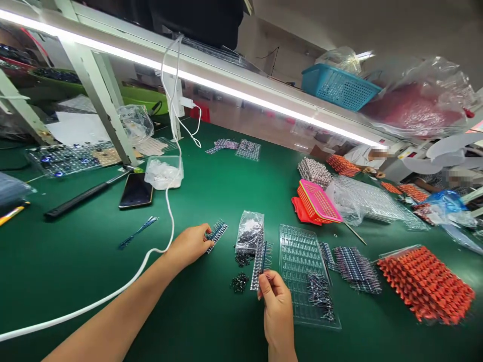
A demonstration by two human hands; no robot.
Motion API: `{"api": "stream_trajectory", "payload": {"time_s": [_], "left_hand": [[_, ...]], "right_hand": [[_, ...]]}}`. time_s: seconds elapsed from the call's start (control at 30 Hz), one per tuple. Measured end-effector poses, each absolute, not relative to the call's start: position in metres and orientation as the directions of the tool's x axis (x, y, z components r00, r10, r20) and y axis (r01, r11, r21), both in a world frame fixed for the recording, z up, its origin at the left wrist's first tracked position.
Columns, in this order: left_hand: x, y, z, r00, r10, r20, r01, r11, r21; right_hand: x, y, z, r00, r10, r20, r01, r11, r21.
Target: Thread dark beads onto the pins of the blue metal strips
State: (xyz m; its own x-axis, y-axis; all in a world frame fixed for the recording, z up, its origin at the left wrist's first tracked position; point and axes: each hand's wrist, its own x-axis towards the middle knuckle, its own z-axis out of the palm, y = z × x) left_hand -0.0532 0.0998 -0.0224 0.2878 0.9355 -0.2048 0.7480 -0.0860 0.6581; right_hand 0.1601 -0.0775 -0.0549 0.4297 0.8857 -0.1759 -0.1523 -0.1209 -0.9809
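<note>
My left hand (191, 245) pinches the near end of a short strip of small dark pins (219, 232), low over the green table. In my right hand (274, 296), thumb and fingers grip the lower end of a longer pin strip (258, 266), whose thin pins point right. Behind that strip lies a clear bag of black beads (250, 229), and a small pile of black beads (239, 282) sits to its left. Right of it, a clear compartment tray (300, 251) holds a heap of dark pins (320, 296) in its lower right part.
A white cable (145, 266) crosses the table beside my left forearm. Phone (136, 190), hammer (86, 193) and plastic tub (164, 172) are at left. Pin bundles (356, 269), orange stacks (426, 284) and a pink basket (319, 201) stand at right. Other people sit at far right.
</note>
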Motion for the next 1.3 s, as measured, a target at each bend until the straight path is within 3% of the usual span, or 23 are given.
{"api": "stream_trajectory", "payload": {"time_s": [0.17,0.23,0.3,0.37,0.43,0.5,0.63,0.8,0.93,1.13,1.3], "left_hand": [[-0.048,0.09,-0.013,0.278,0.96,-0.011,0.752,-0.211,0.625],[-0.04,0.082,-0.009,0.348,0.937,0.033,0.677,-0.276,0.682],[-0.032,0.072,-0.004,0.475,0.879,0.049,0.464,-0.298,0.834],[-0.025,0.062,0.001,0.615,0.786,0.061,0.148,-0.191,0.97],[-0.021,0.053,0.004,0.683,0.726,0.084,-0.065,-0.054,0.996],[-0.02,0.047,0.006,0.701,0.707,0.09,-0.148,0.021,0.989],[-0.022,0.043,0.005,0.699,0.705,0.119,-0.186,0.018,0.982],[-0.023,0.038,0.006,0.705,0.662,0.252,-0.203,-0.152,0.967],[-0.022,0.036,0.009,0.703,0.668,0.245,-0.188,-0.158,0.969],[-0.02,0.039,0.008,0.694,0.708,0.129,-0.201,0.018,0.979],[-0.014,0.042,0.004,0.611,0.779,-0.139,-0.175,0.304,0.937]], "right_hand": [[0.16,-0.077,-0.054,0.456,0.869,-0.192,-0.255,-0.079,-0.964],[0.159,-0.078,-0.051,0.434,0.87,-0.235,-0.368,-0.067,-0.927],[0.159,-0.078,-0.046,0.351,0.897,-0.269,-0.496,-0.066,-0.866],[0.159,-0.079,-0.042,0.242,0.933,-0.267,-0.571,-0.085,-0.817],[0.158,-0.079,-0.038,0.173,0.952,-0.253,-0.586,-0.107,-0.803],[0.158,-0.08,-0.037,0.162,0.955,-0.248,-0.575,-0.113,-0.81],[0.157,-0.081,-0.039,0.187,0.951,-0.246,-0.546,-0.108,-0.831],[0.157,-0.083,-0.04,0.089,0.956,-0.278,-0.552,-0.185,-0.813],[0.157,-0.084,-0.036,0.059,0.953,-0.297,-0.576,-0.211,-0.79],[0.157,-0.081,-0.033,0.079,0.952,-0.295,-0.548,-0.206,-0.811],[0.158,-0.079,-0.038,0.368,0.894,-0.256,-0.45,-0.07,-0.89]]}}
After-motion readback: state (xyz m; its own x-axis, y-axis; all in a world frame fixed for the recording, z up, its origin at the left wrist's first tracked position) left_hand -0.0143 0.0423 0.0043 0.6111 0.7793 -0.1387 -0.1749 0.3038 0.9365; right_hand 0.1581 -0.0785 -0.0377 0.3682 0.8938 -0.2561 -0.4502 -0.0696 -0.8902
